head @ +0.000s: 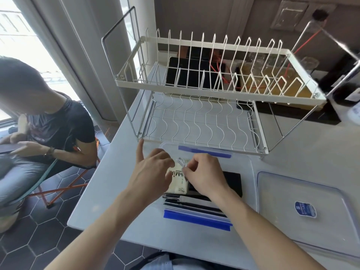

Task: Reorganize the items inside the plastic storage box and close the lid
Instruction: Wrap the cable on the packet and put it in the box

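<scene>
Your right hand [204, 174] pinches a small clear wrapper [181, 162] over the open storage box [196, 215], which sits on the white table [109, 188] before the dish rack [194, 117]. Your left hand [152, 172] hovers with fingers loose above a cream packet [178, 184]. Right of the box lies its lid [303, 211].

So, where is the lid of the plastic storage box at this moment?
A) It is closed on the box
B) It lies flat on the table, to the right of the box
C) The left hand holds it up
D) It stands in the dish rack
B: the clear lid lies flat on the table to the right of the open storage box.
</scene>
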